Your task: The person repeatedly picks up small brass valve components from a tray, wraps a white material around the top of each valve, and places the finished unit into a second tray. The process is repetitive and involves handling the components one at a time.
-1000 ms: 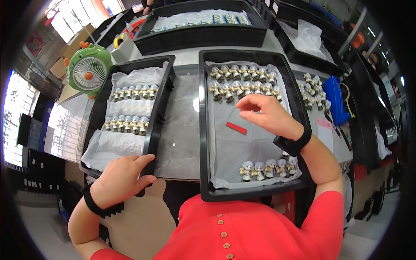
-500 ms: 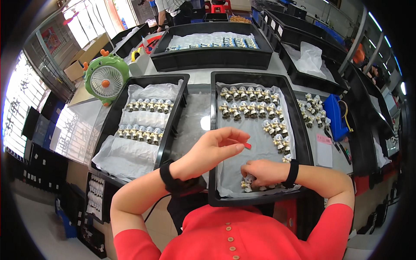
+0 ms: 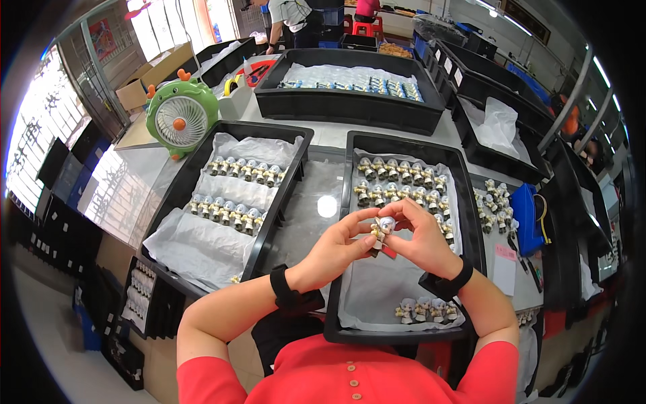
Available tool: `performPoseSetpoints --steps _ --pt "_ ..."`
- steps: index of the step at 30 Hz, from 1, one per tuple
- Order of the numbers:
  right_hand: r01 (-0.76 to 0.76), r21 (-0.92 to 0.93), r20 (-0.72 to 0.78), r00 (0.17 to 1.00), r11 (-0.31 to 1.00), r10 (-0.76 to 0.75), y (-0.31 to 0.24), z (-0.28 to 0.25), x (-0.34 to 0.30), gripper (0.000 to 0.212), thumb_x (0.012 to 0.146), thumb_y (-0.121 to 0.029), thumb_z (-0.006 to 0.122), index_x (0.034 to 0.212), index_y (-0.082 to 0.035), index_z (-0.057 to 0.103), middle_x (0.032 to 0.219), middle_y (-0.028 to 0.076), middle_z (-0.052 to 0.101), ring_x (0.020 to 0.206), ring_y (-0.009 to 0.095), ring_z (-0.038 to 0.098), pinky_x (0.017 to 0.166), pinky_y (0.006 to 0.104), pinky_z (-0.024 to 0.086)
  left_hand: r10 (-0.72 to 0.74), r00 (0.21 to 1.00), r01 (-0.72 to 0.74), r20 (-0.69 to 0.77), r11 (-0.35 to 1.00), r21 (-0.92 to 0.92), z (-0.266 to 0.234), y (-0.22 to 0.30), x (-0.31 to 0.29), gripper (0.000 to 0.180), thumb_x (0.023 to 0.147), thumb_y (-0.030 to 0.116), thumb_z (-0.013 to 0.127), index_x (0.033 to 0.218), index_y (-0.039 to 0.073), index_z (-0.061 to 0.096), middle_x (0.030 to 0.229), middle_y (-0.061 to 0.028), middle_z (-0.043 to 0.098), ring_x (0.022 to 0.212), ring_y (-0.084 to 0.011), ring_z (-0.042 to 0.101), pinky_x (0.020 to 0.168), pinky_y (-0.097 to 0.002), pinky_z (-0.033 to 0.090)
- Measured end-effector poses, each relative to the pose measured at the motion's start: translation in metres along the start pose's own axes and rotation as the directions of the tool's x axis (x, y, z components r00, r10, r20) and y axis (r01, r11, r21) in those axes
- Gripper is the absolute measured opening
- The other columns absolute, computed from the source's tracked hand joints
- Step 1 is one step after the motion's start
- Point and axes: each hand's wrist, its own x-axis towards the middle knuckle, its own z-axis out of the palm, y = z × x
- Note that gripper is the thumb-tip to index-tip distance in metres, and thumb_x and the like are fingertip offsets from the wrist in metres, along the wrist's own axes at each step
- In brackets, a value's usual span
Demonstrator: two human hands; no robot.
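Observation:
Above the right-hand black tray (image 3: pixel 344 286), my two hands meet around one small figurine (image 3: pixel 383 227) with a pale silvery head. My left hand (image 3: pixel 334 248) is closed, its thumb and fingers pinching the figurine from the left. From the other side, the fingers of my right hand (image 3: pixel 425 241) grip it near the head. A small flat red piece (image 3: pixel 388 252) shows just below the figurine between the hands; its kind is unclear. Rows of similar figurines (image 3: pixel 397 173) stand on the paper at the tray's far end, and several more figurines (image 3: pixel 425 310) lie in its near right corner.
A second black tray (image 3: pixel 269 225) with two rows of figurines stands to the left. Behind it is a green fan (image 3: pixel 180 118). Another long black tray (image 3: pixel 350 113) lies across the back. Loose figurines (image 3: pixel 494 202), a blue box (image 3: pixel 526 219) and a paper pad (image 3: pixel 504 275) sit at right.
My right hand has lifted a figurine from the tray's near corner and brought it up to my left hand. Both hands are now on it. The view has shifted slightly.

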Motion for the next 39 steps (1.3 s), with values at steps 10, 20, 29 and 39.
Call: performPoseSetpoints --steps 10,20,29,39 --pt "0.065 0.168 -0.025 0.998 0.984 -0.061 0.028 0.011 -0.003 0.043 0.075 0.008 0.067 0.113 -0.004 0.051 0.105 0.008 0.059 0.097 0.016 0.062 0.086 0.0299 0.052 0.122 0.989 -0.118 -0.085 0.992 0.041 0.003 -0.017 0.002 0.050 0.093 0.006 0.058 0.137 0.007 0.037 0.125 -0.0087 0.050 0.107 -0.0152 0.058 0.088 -0.0272 0.048" --pt "0.046 0.231 -0.029 0.999 0.972 -0.040 0.021 0.013 -0.007 0.044 0.078 0.003 0.069 0.117 -0.005 0.051 0.107 0.009 0.061 0.098 0.018 0.064 0.086 0.0310 0.052 0.088 0.993 -0.094 -0.077 0.993 -0.073 -0.004 -0.018 0.003 0.041 0.095 0.014 0.057 0.132 0.007 0.040 0.118 -0.0077 0.054 0.100 -0.0132 0.058 0.084 -0.0286 0.049" --pt "-0.025 0.198 0.098 0.995 0.980 0.006 0.023 0.010 -0.009 0.067 0.075 -0.014 0.079 0.130 -0.007 0.043 0.123 0.006 0.053 0.110 0.016 0.054 0.092 0.0324 0.045 -0.037 0.990 -0.003 -0.136 0.959 -0.282 -0.004 -0.013 0.000 0.036 0.096 0.016 0.055 0.128 0.007 0.041 0.112 -0.0081 0.057 0.098 -0.0149 0.060 0.084 -0.0311 0.051" --pt "0.008 0.091 0.047 0.999 0.996 -0.012 0.028 0.027 -0.013 0.079 0.069 -0.019 0.083 0.135 -0.008 0.041 0.125 0.009 0.051 0.107 0.022 0.055 0.086 0.0336 0.048 0.001 0.994 -0.035 -0.113 0.951 -0.308 -0.006 -0.012 -0.002 0.038 0.097 0.016 0.053 0.129 0.003 0.037 0.118 -0.0140 0.055 0.108 -0.0272 0.060 0.089 -0.0386 0.052"
